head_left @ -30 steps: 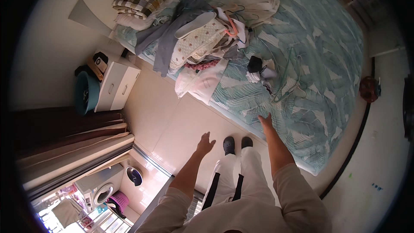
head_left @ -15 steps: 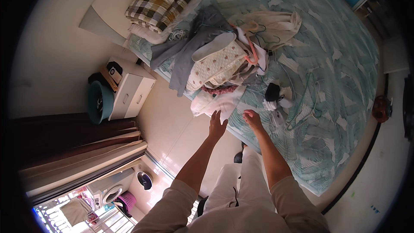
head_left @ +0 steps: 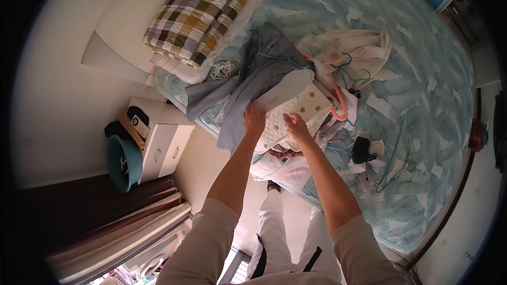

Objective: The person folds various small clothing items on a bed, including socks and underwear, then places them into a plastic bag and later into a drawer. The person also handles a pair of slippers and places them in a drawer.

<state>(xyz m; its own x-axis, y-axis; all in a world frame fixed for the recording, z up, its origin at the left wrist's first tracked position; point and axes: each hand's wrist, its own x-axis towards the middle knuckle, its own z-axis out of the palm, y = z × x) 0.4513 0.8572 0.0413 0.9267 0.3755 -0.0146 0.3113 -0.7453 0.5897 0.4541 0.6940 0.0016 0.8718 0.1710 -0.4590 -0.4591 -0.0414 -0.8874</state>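
Observation:
A mixed pile of laundry lies near the bed's edge, and both my hands are over it. My left hand is at the near end of a long white oval pad, beside a grey garment. Its fingers look stretched out, though the tips are partly hidden. On or just above a cream quilted cloth with brown spots is my right hand, fingers apart and slightly bent. Below them, a dark red ruffled cloth and a white cloth hang toward the edge.
An orange hanger and a beige garment lie beyond the pile. To the right are black and white small cloths and green hangers. A folded plaid quilt is at the far left; a teal basin stands by a white cabinet.
Both hands have moved forward, from beside the white cloth at the bed's edge to the quilted cloth and white pad. My view has shifted, and my body is closer to the bed.

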